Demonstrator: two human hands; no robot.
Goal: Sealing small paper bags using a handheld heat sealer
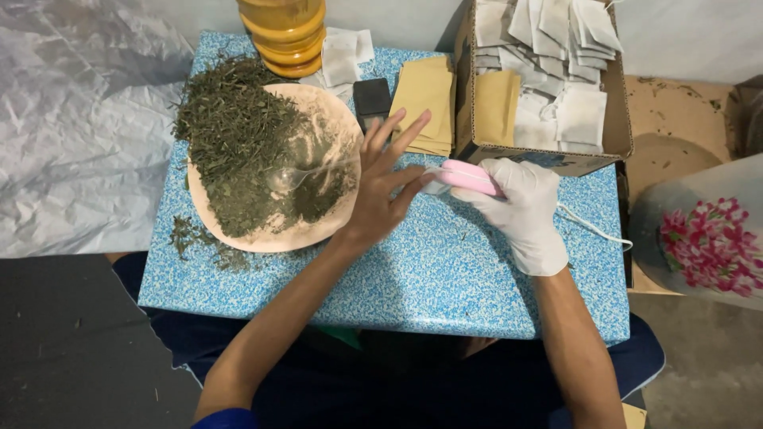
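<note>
My right hand (524, 214), in a white glove, grips a small pink handheld sealer (469, 176) with a white cord trailing to the right. Bare and with fingers spread, my left hand (385, 179) holds a small white pouch at the sealer's tip between thumb and forefinger. Just left of it lies a beige plate (314, 230) heaped with dried green leaves (238, 135), a clear plastic spoon (298, 175) resting on the pile. Both hands hover over a blue speckled table (429, 270).
An open cardboard box (612, 135) at the back right holds several white filled pouches and tan envelopes. A stack of tan envelopes (425, 99), a small black device (371, 99) and a yellow jar (286, 36) stand behind the plate. Loose leaves (195, 238) lie by the table's left edge.
</note>
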